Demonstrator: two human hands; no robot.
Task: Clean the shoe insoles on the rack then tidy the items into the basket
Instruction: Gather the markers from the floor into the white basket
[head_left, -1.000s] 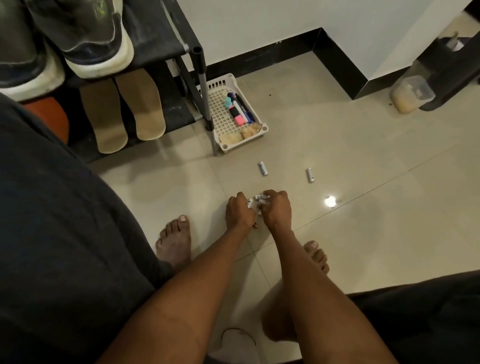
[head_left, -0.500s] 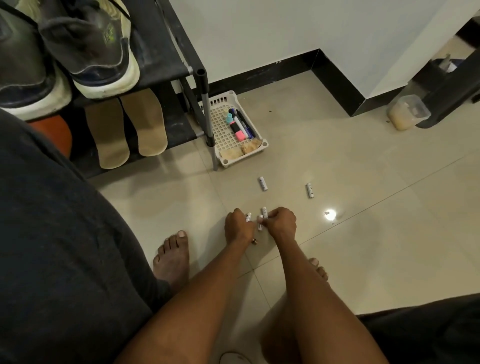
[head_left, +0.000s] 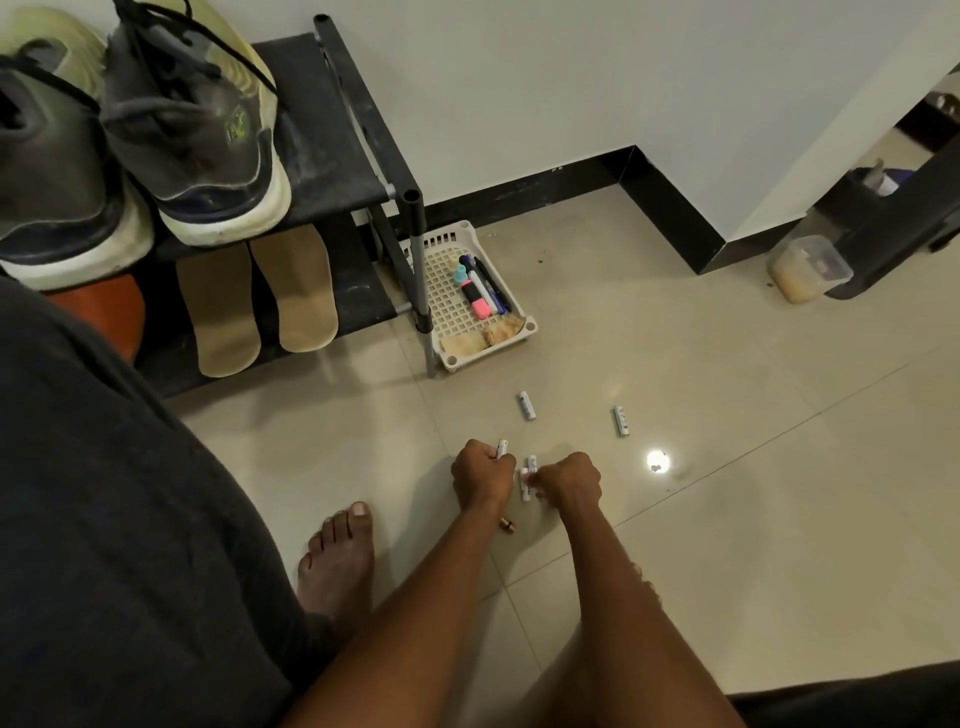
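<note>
Head view: batteries (head_left: 527, 480) in both hands.

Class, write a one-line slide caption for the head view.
Both hands, left and right, gather white batteries from the floor near the basket.

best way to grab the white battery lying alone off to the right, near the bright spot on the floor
Take the white battery across its middle, from straight above, thumb on one long side and a fingertip on the other. It lies flat on the floor tiles, its long axis running roughly away from the person, with bare floor on both sides. A cylinder could roll, so a pinch grip across the body should hold better than one on the ends.
</note>
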